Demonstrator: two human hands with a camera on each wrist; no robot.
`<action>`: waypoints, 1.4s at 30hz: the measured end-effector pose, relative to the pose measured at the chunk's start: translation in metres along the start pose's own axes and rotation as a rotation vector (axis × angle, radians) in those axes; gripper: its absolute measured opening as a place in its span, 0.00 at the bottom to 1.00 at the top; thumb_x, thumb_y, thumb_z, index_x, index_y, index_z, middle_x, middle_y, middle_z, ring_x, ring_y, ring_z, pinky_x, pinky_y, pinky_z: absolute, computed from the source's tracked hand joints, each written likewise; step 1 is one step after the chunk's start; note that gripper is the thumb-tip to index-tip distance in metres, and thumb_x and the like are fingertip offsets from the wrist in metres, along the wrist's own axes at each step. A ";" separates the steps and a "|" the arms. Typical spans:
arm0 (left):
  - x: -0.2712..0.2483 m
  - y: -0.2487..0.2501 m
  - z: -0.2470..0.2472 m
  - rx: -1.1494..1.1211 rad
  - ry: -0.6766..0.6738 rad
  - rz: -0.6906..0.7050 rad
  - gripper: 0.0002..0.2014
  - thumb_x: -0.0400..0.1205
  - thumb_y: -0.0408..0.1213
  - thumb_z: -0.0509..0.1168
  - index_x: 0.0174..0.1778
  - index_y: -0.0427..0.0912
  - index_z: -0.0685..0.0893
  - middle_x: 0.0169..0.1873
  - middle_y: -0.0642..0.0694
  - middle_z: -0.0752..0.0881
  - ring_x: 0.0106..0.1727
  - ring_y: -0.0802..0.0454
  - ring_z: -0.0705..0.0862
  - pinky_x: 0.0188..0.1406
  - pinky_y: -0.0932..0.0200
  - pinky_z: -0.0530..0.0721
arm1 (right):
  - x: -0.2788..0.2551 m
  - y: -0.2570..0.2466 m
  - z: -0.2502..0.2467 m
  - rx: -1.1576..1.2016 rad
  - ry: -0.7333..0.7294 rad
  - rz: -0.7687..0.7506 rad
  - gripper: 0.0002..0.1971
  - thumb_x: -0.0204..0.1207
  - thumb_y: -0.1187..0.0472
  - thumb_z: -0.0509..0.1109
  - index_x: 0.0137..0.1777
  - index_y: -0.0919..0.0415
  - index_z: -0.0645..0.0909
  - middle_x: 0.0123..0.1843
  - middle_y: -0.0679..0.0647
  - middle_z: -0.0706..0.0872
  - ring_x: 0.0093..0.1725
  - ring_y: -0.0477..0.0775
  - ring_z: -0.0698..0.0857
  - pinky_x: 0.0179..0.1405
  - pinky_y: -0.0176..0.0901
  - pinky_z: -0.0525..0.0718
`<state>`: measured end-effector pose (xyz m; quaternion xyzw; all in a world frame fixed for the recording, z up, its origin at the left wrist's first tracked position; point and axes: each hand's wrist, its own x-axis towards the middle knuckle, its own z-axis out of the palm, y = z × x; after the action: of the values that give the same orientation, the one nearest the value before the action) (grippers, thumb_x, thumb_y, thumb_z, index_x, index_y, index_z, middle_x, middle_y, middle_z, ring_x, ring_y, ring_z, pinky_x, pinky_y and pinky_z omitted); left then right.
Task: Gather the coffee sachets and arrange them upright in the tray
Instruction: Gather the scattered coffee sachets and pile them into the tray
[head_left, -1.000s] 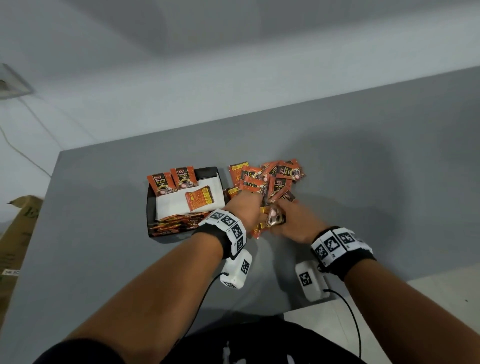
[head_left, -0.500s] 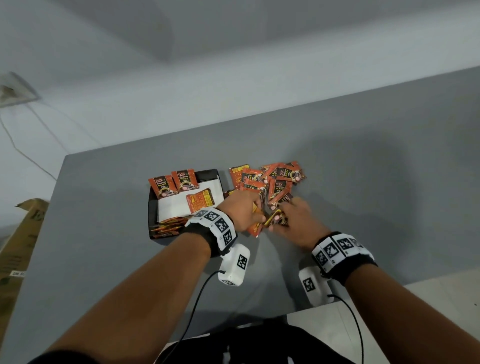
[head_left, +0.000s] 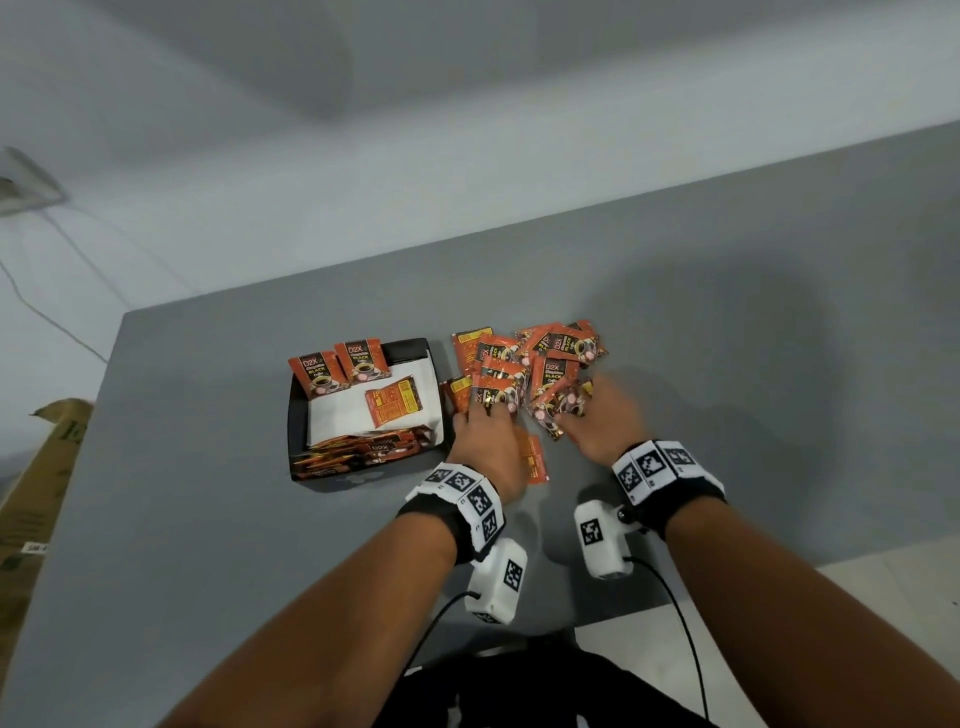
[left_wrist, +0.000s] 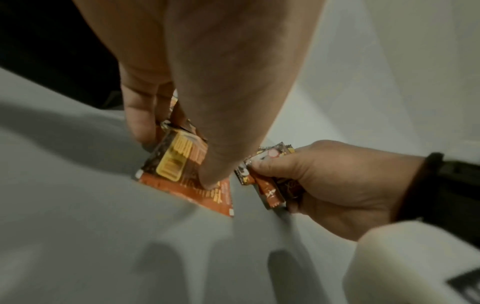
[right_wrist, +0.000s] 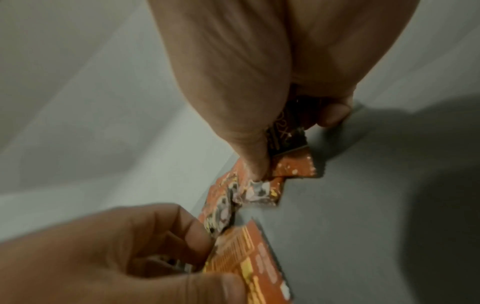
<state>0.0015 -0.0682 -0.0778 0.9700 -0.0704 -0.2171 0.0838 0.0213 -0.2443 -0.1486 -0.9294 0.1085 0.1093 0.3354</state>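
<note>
Orange sachets (head_left: 524, 364) beside the tray (head_left: 298, 410): left grip (head_left: 488, 441) pinches one, right grip (head_left: 597, 421) pinches several.

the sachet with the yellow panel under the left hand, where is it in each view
Head: sachet with the yellow panel pokes out right of the left hand, near centre.
Left wrist: centre, under the thumb.
Right wrist: bottom centre.
Shared landmark: the bunch of sachets gripped by the right hand, beside it in all three.

occlusion: left hand (head_left: 485, 447) covers most of one sachet (head_left: 535, 460) | sachet print blurred in wrist views | cardboard box (head_left: 36, 483) cut by left edge
</note>
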 end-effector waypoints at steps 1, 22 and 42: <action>0.000 -0.001 0.002 0.004 0.011 0.000 0.34 0.75 0.44 0.75 0.74 0.40 0.67 0.73 0.37 0.72 0.73 0.36 0.67 0.73 0.47 0.71 | 0.012 0.015 0.013 -0.040 0.001 0.021 0.32 0.61 0.32 0.61 0.58 0.52 0.82 0.54 0.51 0.88 0.55 0.58 0.87 0.59 0.55 0.86; 0.022 0.007 -0.040 -0.016 0.077 0.088 0.19 0.81 0.40 0.71 0.68 0.40 0.81 0.72 0.39 0.73 0.73 0.37 0.71 0.76 0.44 0.71 | 0.028 -0.027 -0.022 0.144 -0.059 0.036 0.21 0.62 0.44 0.71 0.50 0.58 0.84 0.44 0.53 0.90 0.44 0.57 0.90 0.45 0.47 0.89; 0.036 0.007 -0.032 -0.114 -0.096 -0.005 0.17 0.78 0.45 0.60 0.59 0.40 0.77 0.58 0.37 0.82 0.60 0.36 0.83 0.59 0.42 0.85 | 0.049 -0.031 -0.097 0.418 0.002 -0.008 0.09 0.66 0.63 0.79 0.44 0.65 0.91 0.42 0.58 0.94 0.44 0.62 0.93 0.52 0.62 0.91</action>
<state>0.0472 -0.0769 -0.0631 0.9523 -0.0597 -0.2673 0.1348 0.0886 -0.2905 -0.0705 -0.8402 0.1256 0.0820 0.5211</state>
